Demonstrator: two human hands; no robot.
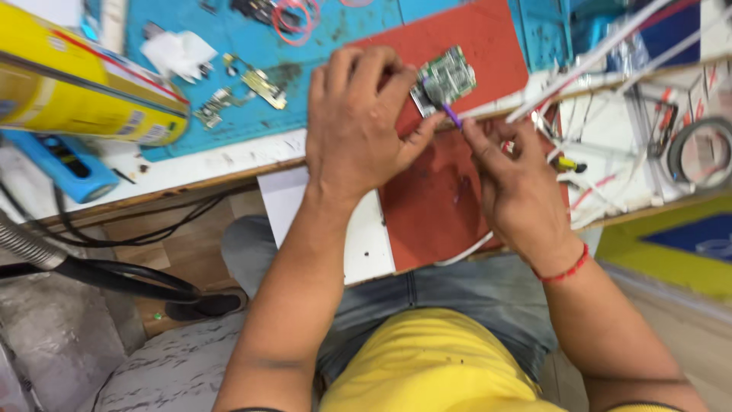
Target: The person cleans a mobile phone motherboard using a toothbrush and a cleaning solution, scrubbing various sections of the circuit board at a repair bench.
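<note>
item: small green circuit board over red mat, pinched in left hand; right hand closed on purple-tipped tool at board edge; risk: tip slipping, likely scratching components.

A single head-worn camera looks steeply down from above the person, close over the desk edge, taking in both forearms, the lap, and floor at either side.

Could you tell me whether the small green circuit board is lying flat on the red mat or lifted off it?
Lifted and tilted: the left hand pinches the circuit board above the red mat, while the right hand brings a purple tool to its edge.
</note>
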